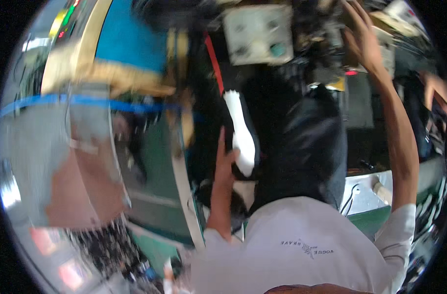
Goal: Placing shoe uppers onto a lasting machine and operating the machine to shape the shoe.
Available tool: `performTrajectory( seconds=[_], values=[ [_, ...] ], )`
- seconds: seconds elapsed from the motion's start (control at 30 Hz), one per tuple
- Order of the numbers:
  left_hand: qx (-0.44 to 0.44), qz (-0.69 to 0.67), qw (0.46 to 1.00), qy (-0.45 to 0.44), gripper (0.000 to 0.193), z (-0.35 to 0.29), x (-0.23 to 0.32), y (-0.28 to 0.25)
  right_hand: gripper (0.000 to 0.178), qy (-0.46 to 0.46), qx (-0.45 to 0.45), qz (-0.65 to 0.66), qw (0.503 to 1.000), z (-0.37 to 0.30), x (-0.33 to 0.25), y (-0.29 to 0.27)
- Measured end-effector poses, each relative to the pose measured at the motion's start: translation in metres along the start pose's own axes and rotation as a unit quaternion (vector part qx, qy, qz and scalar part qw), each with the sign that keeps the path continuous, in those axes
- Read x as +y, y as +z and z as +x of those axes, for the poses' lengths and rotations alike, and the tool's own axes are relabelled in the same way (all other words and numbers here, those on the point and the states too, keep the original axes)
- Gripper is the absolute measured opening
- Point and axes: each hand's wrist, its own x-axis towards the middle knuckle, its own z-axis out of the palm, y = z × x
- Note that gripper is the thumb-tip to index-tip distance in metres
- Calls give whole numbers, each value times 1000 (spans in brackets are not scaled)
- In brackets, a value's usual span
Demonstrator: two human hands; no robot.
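Note:
A long white sock-like piece (243, 137) with a jagged upper end lies slanting in front of me, beside my dark trousers. Close along its left edge is my left hand (226, 159), forefinger stretched upward and thumb apart, the thumb at the edge of the white piece. I see no grip on it, though motion blurs the fingers. My right arm reaches far up and to the right. There my right hand (364, 41) has its fingers extended beside dark, blurred machinery, with nothing visible in it. Whether it touches the machinery I cannot tell.
A pale box-like plate (257, 34) with round spots stands ahead, and a red strip (214, 63) runs down beside it. At the left are a blue panel (130, 34) with a wooden edge and a grey cabinet (86, 161). Another person's arm (436, 93) shows at the far right.

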Motion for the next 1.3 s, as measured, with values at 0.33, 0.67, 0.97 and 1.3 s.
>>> performTrajectory(
  seconds=[0.33, 0.67, 0.97, 1.3],
  values=[
    [398, 543, 739, 43, 104, 13, -50, -312, 39, 308, -340, 145, 877, -360, -17, -25],
    [310, 724, 607, -105, 120, 57, -125, -540, 44, 269, -397, 16, 877, -337, -9, -63],
    [233, 784, 566, -102, 120, 46, -97, -675, 38, 298, -448, 30, 842, -316, -42, -50],
    [407, 827, 344, -179, 91, 36, -112, -635, 38, 288, -388, 72, 873, -312, -58, -15]
  ],
)
